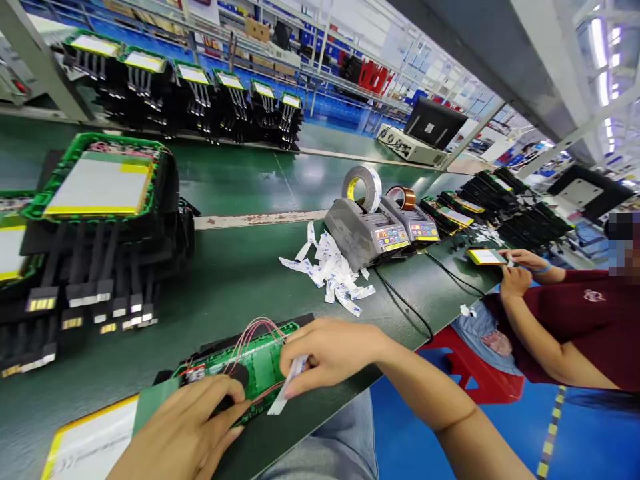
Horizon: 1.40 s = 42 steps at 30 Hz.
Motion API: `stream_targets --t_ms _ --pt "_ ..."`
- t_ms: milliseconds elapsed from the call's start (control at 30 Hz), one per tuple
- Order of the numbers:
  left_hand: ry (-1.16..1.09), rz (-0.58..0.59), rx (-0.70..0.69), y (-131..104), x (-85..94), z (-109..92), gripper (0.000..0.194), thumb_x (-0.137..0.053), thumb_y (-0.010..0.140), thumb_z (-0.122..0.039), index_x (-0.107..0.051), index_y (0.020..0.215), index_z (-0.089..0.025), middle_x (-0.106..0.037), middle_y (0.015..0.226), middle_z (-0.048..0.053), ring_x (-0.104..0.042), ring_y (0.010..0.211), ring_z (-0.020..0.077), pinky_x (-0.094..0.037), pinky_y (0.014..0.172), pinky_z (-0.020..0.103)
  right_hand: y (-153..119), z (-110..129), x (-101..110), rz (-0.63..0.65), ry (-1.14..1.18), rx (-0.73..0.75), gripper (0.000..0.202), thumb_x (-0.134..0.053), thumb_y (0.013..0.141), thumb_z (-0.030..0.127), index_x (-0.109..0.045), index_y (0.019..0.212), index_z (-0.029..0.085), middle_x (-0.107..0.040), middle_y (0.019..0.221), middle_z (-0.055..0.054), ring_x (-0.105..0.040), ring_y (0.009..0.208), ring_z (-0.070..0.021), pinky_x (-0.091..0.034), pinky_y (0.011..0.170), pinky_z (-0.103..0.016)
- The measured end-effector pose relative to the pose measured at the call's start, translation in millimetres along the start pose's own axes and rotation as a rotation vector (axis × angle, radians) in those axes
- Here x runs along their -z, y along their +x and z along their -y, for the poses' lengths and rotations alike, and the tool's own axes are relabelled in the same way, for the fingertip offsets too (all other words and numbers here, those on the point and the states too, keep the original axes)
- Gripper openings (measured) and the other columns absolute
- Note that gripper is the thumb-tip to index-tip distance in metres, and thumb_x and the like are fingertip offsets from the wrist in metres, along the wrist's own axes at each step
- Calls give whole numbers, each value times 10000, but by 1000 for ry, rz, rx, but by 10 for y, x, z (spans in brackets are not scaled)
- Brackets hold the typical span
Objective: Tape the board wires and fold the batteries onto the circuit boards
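Observation:
A green plastic casing with a circuit board and thin red and pink wires lies before me at the table's front edge. My left hand is closed on its near side, fingertips pressed together by the wires; exactly what they pinch is partly hidden. Between the thumb and fingers of my right hand is a white strip of tape, held over the casing's right part. A flat white battery pack with yellow edges lies at the lower left, partly behind my left hand.
Crumpled white liner strips lie beside two tape dispensers. Stacked green-rimmed units with hanging black cables stand at the left, more along the back. At the right, a co-worker's hands handle a similar battery.

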State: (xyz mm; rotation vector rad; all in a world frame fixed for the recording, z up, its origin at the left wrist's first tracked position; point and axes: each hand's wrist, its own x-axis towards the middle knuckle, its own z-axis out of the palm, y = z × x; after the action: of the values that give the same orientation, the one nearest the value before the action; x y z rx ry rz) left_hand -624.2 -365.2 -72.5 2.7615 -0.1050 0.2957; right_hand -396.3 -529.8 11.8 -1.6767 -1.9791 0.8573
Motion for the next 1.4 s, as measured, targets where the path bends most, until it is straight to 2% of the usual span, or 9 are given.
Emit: stream_targets --t_ms 100,167,467,667,833,1000,1133,1233,1400 --pt "-15 -16 0 12 13 -34 130 -587 918 -326 -703 975 -323 -691 994 -37 -675 874 148 -511 765 248 371 37 38 260 -258 -35 205 -659 952 403 -645 909 203 -715 898 14 -661 821 -144 -337 530 -235" --pt "-26 -24 -6 10 7 -35 137 -583 919 -314 -702 987 -328 -690 986 -41 -671 858 141 -504 746 243 515 74 66 365 -370 -52 204 -634 969 405 -647 940 204 -725 953 6 -676 866 -160 -272 480 -249" --pt "-39 -141 -46 98 79 -77 114 -575 912 -335 -685 938 -319 -685 904 -66 -658 766 117 -471 707 233 647 190 5 401 -557 -112 254 -632 975 417 -667 1088 193 -729 1042 -4 -704 905 -163 -213 428 -279" --pt "-14 -141 -48 84 66 -83 110 -588 899 -333 -679 955 -308 -692 916 -49 -657 777 141 -457 695 266 596 178 -173 272 -666 -133 311 -608 981 431 -641 1024 124 -713 943 -46 -678 783 -193 -290 448 -305" --pt "-7 -191 -78 131 100 -96 122 -557 898 -276 -675 909 -300 -693 898 -51 -655 764 140 -457 693 266 501 46 -323 32 -776 -110 608 -556 910 692 -560 1049 99 -651 914 -100 -623 824 -245 -395 550 -335" --pt "2 -191 -89 129 108 -104 147 -556 899 -261 -685 947 -312 -699 919 -60 -653 775 136 -454 704 263 403 -249 -508 -177 -681 43 586 -408 943 743 -563 943 177 -609 835 -48 -489 804 -210 -344 675 -352" --pt "25 -219 -99 135 139 -113 186 -505 938 -264 -688 931 -298 -708 911 -50 -657 778 134 -460 699 258 383 -395 -617 -371 -629 69 533 -446 954 701 -582 1025 190 -608 844 -37 -445 817 -211 -302 725 -352" --pt "28 -215 -117 173 191 -127 209 -480 952 -269 -674 876 -285 -701 873 -51 -658 740 126 -469 675 245 413 -415 -598 -366 -588 73 414 -540 955 620 -600 1032 218 -628 854 -18 -448 847 -210 -301 783 -356" --pt "15 -176 -115 180 196 -125 175 -502 956 -298 -655 875 -280 -688 874 -52 -662 746 122 -477 692 235 469 -381 -476 -311 -319 -34 397 -790 824 486 -594 1032 209 -666 910 12 -466 881 -183 -332 862 -324"
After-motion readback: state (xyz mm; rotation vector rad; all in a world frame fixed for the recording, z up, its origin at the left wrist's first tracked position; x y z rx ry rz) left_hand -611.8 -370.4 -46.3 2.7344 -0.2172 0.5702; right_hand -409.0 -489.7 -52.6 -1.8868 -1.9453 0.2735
